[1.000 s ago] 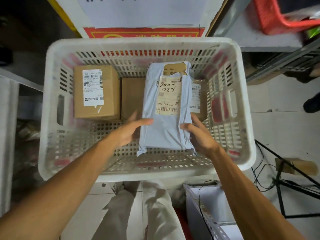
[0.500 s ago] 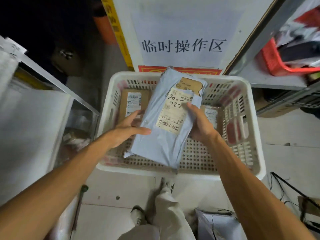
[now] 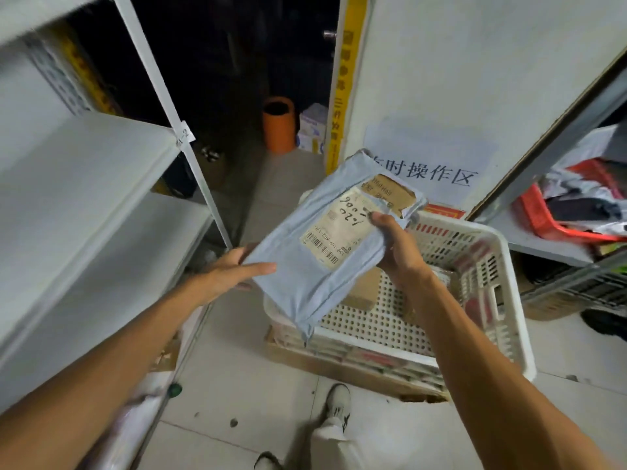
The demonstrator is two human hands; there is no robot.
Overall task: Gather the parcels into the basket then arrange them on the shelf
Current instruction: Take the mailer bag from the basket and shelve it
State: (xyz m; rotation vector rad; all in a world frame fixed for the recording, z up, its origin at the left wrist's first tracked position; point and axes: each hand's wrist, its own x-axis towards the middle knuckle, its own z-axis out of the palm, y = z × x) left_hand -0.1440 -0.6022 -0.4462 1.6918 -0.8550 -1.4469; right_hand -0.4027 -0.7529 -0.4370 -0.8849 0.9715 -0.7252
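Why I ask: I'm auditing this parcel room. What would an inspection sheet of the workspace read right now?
Surface: white shelf on the left, blurred; tiled floor below.
Job's things: grey mailer parcel held in the air, above the near left corner of the white basket; cardboard box partly visible inside the basket.
Clutter: red basket of mixed items on the right rack; orange bin at the back.
Hands: left hand pinches the parcel's left corner, thumb on top; right hand grips its right edge.
Cables: nothing seen.
Surroundings: printed sign on the wall behind; the white basket rests on a flat carton.
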